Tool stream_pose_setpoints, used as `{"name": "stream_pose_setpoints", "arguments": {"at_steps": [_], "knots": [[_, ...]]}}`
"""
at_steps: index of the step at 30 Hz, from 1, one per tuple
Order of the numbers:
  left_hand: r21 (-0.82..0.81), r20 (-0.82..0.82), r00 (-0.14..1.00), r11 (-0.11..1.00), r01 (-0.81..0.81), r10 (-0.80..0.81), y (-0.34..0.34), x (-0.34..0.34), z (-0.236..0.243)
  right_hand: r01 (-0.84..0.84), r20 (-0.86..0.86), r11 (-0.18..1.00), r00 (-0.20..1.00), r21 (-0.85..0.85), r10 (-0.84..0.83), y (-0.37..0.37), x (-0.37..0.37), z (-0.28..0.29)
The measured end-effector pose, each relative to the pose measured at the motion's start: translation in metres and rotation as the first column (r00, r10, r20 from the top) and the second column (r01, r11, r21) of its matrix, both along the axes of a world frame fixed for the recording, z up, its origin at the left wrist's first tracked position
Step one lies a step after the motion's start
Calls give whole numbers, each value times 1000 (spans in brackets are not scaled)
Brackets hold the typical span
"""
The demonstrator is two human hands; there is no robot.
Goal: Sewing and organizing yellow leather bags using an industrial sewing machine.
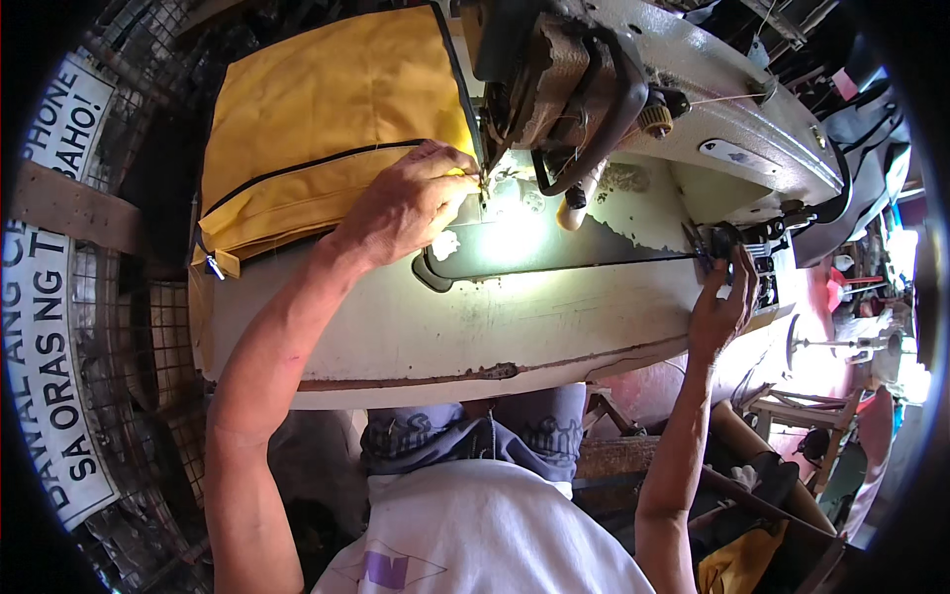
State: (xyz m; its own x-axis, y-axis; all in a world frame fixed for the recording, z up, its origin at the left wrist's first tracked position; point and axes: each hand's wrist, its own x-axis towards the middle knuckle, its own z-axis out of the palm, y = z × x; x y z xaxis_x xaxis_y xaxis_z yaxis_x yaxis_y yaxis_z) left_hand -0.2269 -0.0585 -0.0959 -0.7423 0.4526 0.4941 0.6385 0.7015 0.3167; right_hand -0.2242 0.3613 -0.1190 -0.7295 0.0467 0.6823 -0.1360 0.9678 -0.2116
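A yellow fabric bag (327, 99) with black edging lies at the left of a sewing machine (693, 59). My left hand (411, 203) rests over its near right corner, thumb and finger pinched together at the black-trimmed edge beside the needle (485, 178). Whether a thread is also in that pinch is too small to tell. At the right end of the machine bed (554, 327), my right hand (724, 302) is closed round the dark handles of what look like scissors (698, 243), blades pointing away. Its fingers partly hide them.
A bulb-like lamp (571, 213) lights the bed beside the needle. A zipper pull (214, 265) hangs at the bag's near left corner. Wire mesh and a lettered sign (64, 396) stand at the left. Below right lie a wooden frame (807, 416) and yellow cloth (742, 564).
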Motion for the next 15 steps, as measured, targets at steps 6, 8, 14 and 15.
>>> {"name": "stream_pose_setpoints", "arguments": {"at_steps": [6,8,14,15], "knots": [[61,93,995,998,13,-19,1,5,2,45,-34,998,998,44,-44,0,2,0],[51,75,996,998,42,-46,2,9,2,37,-34,999,999,28,-36,-1,2,0],[38,51,995,996,83,-84,3,18,-3,31,-57,998,998,46,-28,-3,2,1],[47,34,995,994,96,-97,3,19,-3,12,-60,999,998,37,-10,-3,1,1]]}}
